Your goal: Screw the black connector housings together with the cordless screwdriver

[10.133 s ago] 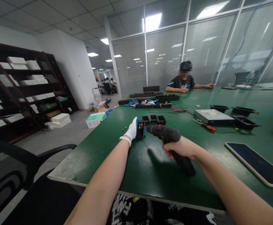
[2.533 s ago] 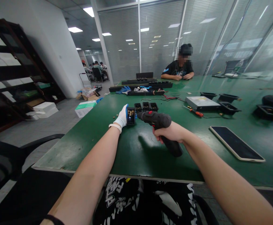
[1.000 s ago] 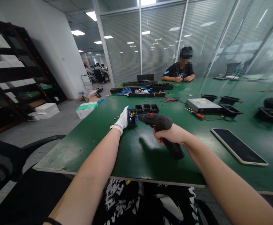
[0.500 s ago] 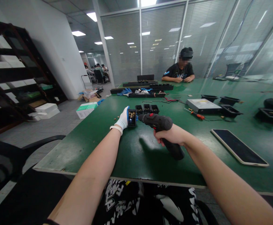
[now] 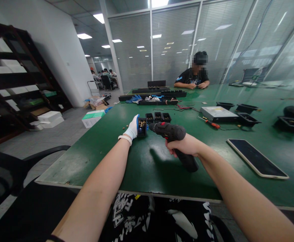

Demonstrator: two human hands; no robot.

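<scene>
The gloved left hand (image 5: 132,127) pinched a small black housing (image 5: 142,122) upright on the green counter (image 5: 152,164); the right hand (image 5: 184,145) wrapped the electric screwdriver (image 5: 173,134), its tip at the housing. Three similar housings (image 5: 158,117) waited just behind, apparently undone.

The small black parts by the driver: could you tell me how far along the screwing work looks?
Done: cannot be confirmed; three similar black parts sit in a row just behind, their state too small to judge. In hand: the gloved left hand holds one black part upright, brass fittings facing the electric screwdriver gripped by the right hand, tip at the part. Left: a few loose brass bits lie on the green table.
</scene>
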